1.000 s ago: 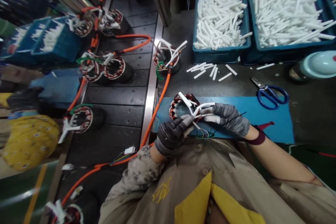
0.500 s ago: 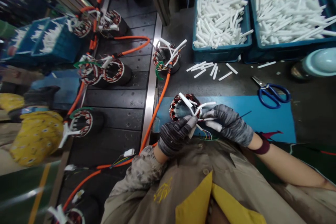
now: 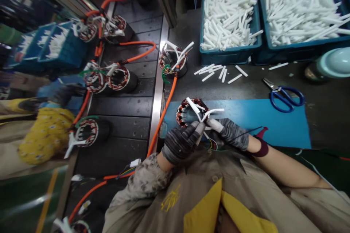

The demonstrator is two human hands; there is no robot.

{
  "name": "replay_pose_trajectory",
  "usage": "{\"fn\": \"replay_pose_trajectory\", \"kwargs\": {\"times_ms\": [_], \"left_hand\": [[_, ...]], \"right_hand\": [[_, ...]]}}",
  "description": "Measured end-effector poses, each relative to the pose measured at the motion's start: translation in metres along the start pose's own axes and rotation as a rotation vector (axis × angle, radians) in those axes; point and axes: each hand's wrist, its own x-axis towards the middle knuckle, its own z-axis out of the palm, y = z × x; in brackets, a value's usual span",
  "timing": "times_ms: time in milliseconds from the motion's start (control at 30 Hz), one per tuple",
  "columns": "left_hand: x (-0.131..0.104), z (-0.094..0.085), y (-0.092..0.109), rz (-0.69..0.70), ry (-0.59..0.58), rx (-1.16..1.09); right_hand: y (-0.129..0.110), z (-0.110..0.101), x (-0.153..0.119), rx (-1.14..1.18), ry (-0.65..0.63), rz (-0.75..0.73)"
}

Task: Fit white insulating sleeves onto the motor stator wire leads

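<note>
Near the left edge of the bench (image 3: 246,91), toward the person's body, the coil ring (image 3: 180,114) sits on a blue mat (image 3: 287,131). The gloved left hand (image 3: 180,143) has its grip pinched on the white tubes (image 3: 193,105) at the ring's near right side. The gloved right hand (image 3: 232,133) meets them with its fingertips; whether its grip is clenched, I cannot tell. Blue scissors (image 3: 283,100) lie right of the ring, partly over the mat's far edge.
</note>
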Motion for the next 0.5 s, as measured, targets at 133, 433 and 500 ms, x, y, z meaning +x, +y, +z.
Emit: {"fn": "replay_pose_trajectory", "kwargs": {"times_ms": [133, 433, 500], "left_hand": [[-0.001, 0.0, -0.009, -0.12, -0.09, 0.047], [-0.011, 0.043, -0.007, -0.275, -0.276, -0.327], [-0.004, 0.031, -0.017, -0.38, -0.338, -0.491]], "right_hand": [[0.011, -0.038, -0.011, -0.005, 0.296, 0.012], [0.073, -0.047, -0.024, -0.422, 0.534, -0.1], [0.083, -0.048, -0.021, -0.483, 0.546, -0.166]]}}
